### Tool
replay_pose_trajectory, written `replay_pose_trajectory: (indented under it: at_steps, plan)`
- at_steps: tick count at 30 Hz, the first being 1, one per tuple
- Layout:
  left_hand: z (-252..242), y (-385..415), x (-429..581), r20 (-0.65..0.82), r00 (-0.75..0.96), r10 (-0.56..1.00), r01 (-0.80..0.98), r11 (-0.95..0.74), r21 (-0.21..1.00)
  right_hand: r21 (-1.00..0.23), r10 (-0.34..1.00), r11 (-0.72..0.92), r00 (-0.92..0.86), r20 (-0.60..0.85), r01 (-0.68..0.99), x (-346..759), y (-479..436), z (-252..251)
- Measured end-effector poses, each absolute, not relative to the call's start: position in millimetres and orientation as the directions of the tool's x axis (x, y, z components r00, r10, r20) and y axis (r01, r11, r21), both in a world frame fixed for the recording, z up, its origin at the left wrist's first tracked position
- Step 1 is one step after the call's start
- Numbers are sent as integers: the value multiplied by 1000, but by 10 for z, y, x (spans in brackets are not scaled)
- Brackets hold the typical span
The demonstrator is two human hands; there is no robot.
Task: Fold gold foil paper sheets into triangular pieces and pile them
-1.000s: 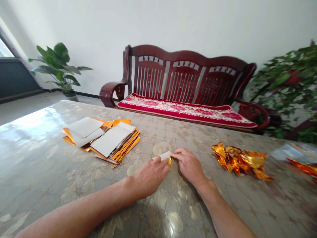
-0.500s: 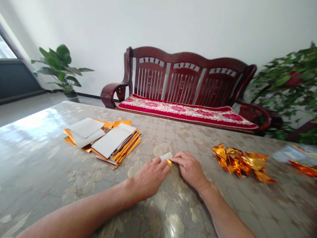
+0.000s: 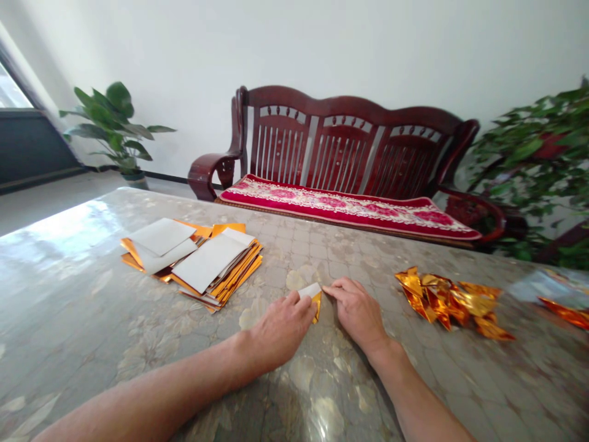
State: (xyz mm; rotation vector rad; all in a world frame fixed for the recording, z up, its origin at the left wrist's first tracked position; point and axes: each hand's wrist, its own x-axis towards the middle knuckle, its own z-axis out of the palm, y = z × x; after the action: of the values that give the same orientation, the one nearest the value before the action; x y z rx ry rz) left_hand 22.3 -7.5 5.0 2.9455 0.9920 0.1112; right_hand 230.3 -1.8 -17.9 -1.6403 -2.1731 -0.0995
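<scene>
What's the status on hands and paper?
Left hand holds folded paper on table. Right hand, fingertip at paper's corner. Paper stack left, gold foil pieces right, neither in the way.

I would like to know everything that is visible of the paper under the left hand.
The paper is small and partly folded: a dull whitish surface shows on its far side, and a shiny gold, foil-like flap shows at its right end. It lies on the table. The left hand rests over it and hides much of it, so its full outline cannot be told. The right hand has a fingertip at its far right corner; contact there is unclear.
</scene>
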Motion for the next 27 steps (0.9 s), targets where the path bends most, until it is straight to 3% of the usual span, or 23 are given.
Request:
replay_pose_trajectory:
  at_steps: [4,10,15,21,24,27]
  plan:
    - [35,-64,208,76,801,593,589,-805,68,-274,892,295,-161,422,916,2344,5,-224]
    - [88,-2,174,104,858,504,500,-864,61,-275,813,522,-373,447,807,2300,-33,-157]
    - [45,119,81,150,880,451,419,-885,204,-280,843,502,-390,371,818,2250,-73,-75]
    - [-67,263,41,193,738,646,491,-712,502,-358,902,409,-313,298,839,2246,-26,-85]
    - [-74,273,65,179,674,717,543,-645,538,-380,920,370,-279,274,848,2241,24,-76]
    - [-63,271,80,210,616,759,602,-625,497,-367,937,335,-265,229,868,2236,61,-42]
